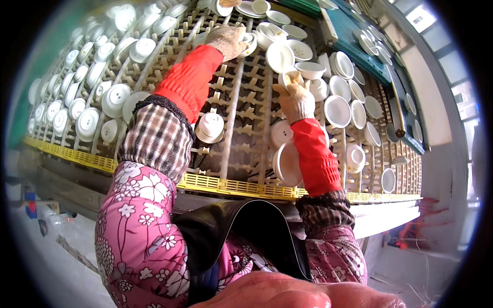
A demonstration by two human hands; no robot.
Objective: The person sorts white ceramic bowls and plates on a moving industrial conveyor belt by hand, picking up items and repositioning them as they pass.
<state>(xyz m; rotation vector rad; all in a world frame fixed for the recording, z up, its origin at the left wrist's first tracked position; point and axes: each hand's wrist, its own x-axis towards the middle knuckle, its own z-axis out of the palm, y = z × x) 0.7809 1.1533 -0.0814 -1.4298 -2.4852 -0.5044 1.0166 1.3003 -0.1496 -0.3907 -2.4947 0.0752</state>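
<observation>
My left hand, in a pale knit glove, reaches far across the pegged conveyor rack. Its fingers are closed on a white dish, partly hidden by the glove. Closer in, my right hand wears a similar glove and grips the rim of a small white bowl. Around this bowl crowd other white pieces: an oval dish, a bowl and a deep bowl. Under my right forearm a large bowl leans on the pegs. One upturned bowl sits between my arms.
Many upturned white dishes stand in rows at left. A green ledge with more bowls borders the far right. Yellow slotted edging runs along the near side. Another person's gloved hand shows at the top.
</observation>
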